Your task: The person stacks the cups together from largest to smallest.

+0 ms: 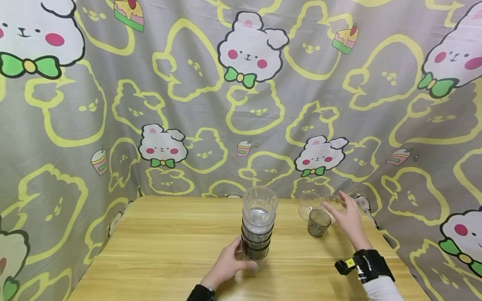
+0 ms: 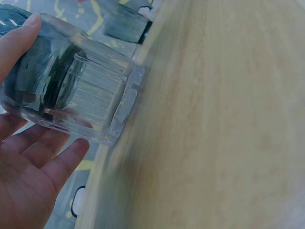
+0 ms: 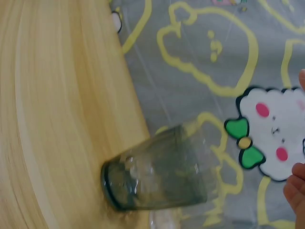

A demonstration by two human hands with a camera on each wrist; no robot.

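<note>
My left hand grips a tall upright stack of nested glasses near its base, thumb on the near side. Clear glasses form the top of the stack, with smoky grey ones below. In the left wrist view, the lowest glass is clear and thick-bottomed, close over the table. My right hand is at the back right, thumb and fingers spread apart. It overlaps a clear glass in the head view. Beside it stand a smoky grey glass and another clear glass.
The wooden table reaches back to a grey patterned curtain, which hangs behind it and along both sides. The loose glasses stand close together near the table's back right corner.
</note>
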